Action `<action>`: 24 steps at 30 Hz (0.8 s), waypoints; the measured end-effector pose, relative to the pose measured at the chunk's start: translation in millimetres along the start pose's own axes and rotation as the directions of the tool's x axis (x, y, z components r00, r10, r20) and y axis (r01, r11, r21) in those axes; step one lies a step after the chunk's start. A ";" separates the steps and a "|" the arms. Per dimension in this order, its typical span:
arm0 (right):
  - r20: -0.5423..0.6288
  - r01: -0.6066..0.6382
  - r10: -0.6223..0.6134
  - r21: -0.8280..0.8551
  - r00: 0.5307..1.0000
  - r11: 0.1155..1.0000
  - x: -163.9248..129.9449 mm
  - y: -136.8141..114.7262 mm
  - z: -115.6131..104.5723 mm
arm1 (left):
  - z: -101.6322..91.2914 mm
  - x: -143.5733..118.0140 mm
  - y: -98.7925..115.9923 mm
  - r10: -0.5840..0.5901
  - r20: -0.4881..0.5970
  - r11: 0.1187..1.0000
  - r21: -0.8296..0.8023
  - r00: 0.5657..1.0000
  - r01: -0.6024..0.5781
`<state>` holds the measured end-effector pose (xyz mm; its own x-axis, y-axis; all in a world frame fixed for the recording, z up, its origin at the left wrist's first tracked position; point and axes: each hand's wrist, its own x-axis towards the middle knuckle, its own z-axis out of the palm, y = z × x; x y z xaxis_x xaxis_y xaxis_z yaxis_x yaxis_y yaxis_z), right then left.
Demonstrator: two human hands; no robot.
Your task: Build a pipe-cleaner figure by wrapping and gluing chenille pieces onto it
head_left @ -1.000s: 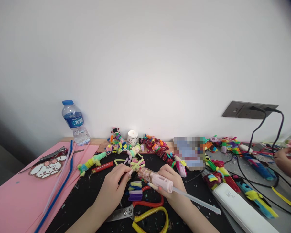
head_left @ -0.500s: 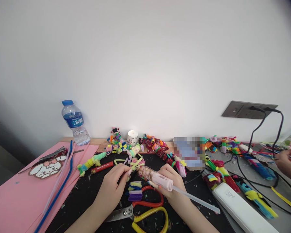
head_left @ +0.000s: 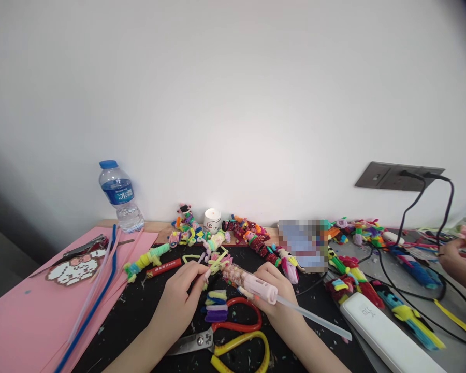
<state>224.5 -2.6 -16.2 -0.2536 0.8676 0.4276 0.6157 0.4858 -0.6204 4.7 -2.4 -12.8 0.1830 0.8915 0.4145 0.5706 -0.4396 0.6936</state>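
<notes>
My left hand (head_left: 184, 292) pinches a small yellow-green and pink pipe-cleaner piece (head_left: 217, 263). My right hand (head_left: 277, 290) is wrapped round a pale pink glue gun (head_left: 254, 286), and a clear glue stick (head_left: 314, 317) juts out of its rear end. The gun's front end points at the pipe-cleaner piece; whether the tip touches it I cannot tell. Between my forearms lie short folded purple and yellow pipe-cleaner bits (head_left: 216, 306). Scissors (head_left: 243, 336) with one red and one yellow handle rest just below them.
Pink sheets (head_left: 23, 300) with loose pipe cleaners (head_left: 97, 295) cover the left side, near a water bottle (head_left: 120, 197). Finished pipe-cleaner figures (head_left: 256, 243) line the back by a paper cup (head_left: 212, 221). At right lie a white power bank (head_left: 384, 331) and black cables; another person's hand (head_left: 460, 259) is there.
The glue gun has shifted very slightly in my right hand. My left hand stays almost still. At the far right, the other person's hand has moved a little.
</notes>
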 end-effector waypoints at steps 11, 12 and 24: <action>-0.054 0.067 -0.069 -0.036 0.996 0.997 0.8 2.7 0.9 | -0.8 -1.0 0.3 0.002 0.004 1.000 -0.004 1.000 -0.002; -0.057 0.069 -0.071 -0.036 0.996 0.997 1.1 2.4 1.1 | -0.8 -0.9 0.2 0.002 0.005 1.000 -0.005 1.000 -0.002; -0.059 0.036 -0.036 -0.001 0.998 0.999 1.2 0.2 1.7 | -0.3 -0.2 -0.5 -0.001 -0.008 1.000 -0.002 1.000 0.001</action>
<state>223.0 -1.2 -16.9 -0.2313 0.8418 0.4877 0.6065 0.5167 -0.6043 4.1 -2.4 -13.0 0.1763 0.8909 0.4187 0.5691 -0.4393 0.6951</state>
